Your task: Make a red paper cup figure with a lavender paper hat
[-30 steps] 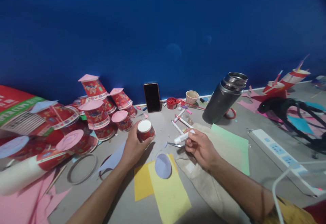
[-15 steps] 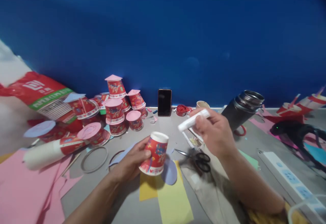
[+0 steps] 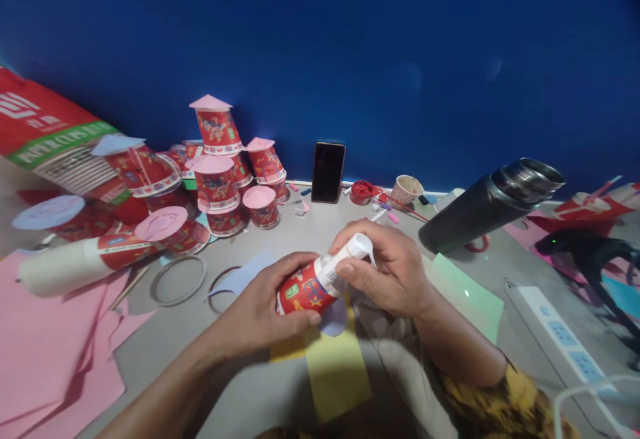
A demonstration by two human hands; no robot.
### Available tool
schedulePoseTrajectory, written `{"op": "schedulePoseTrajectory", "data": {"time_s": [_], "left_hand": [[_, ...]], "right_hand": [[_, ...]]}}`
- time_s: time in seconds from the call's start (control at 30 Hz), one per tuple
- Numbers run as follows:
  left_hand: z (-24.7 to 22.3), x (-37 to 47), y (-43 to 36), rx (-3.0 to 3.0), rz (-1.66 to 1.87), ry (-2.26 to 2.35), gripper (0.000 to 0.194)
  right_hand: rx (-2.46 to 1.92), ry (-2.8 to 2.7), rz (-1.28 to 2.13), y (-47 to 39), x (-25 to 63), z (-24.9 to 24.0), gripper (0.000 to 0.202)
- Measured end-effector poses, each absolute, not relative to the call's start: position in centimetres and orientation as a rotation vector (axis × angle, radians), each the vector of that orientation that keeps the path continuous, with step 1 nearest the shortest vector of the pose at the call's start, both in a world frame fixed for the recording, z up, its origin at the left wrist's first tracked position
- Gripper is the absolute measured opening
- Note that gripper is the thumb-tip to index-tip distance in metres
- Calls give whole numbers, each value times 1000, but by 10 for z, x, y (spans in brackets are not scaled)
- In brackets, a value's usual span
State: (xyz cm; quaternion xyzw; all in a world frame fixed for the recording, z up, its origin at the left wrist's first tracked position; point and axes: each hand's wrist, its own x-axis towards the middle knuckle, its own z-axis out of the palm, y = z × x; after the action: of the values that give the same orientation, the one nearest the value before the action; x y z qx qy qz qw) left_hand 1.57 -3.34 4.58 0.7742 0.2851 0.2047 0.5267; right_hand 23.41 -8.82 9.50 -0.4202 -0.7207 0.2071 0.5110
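My left hand (image 3: 285, 292) is wrapped round a red patterned paper cup (image 3: 306, 290), its white base end tilted up to the right. In my right hand (image 3: 387, 267) is a white glue stick (image 3: 345, 260), its lower end against the cup's base end. My fingers hide part of that contact. Beneath the cup lie a lilac paper disc (image 3: 333, 320) and a yellow paper sheet (image 3: 340, 376). Left of my left hand is a piece of light blue paper (image 3: 245, 274) beside a roll of tape (image 3: 179, 280).
Stacked red cups with pink paper tops (image 3: 216, 182) stand at the back left, near a sleeve of cups (image 3: 65, 266) and pink sheets (image 3: 50, 346). A phone (image 3: 328, 172) leans on the blue wall. A dark flask (image 3: 485, 209) and a power strip (image 3: 555, 332) are to the right.
The glue stick has come down and left onto the cup's base end. The cup has tipped over to the right. The view has shifted, and the scissors are now out of sight.
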Motion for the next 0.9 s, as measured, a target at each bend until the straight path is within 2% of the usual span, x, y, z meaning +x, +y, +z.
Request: {"op": "schedulePoseTrajectory", "data": {"time_s": [0.17,0.33,0.6,0.9], "left_hand": [[42,16,-38,2099,587,596,56],[41,14,-43,2171,688,563,59],[32,17,-44,2188,1124,623,60],[39,16,-39,2117,1117,984,50]], "right_hand": [[-1122,-1704,492,-79,233,89,17],[-1203,-1469,765,-71,238,79,27],[-1187,-1232,914,-63,242,66,37],[-1182,-1413,527,-83,227,72,25]]}}
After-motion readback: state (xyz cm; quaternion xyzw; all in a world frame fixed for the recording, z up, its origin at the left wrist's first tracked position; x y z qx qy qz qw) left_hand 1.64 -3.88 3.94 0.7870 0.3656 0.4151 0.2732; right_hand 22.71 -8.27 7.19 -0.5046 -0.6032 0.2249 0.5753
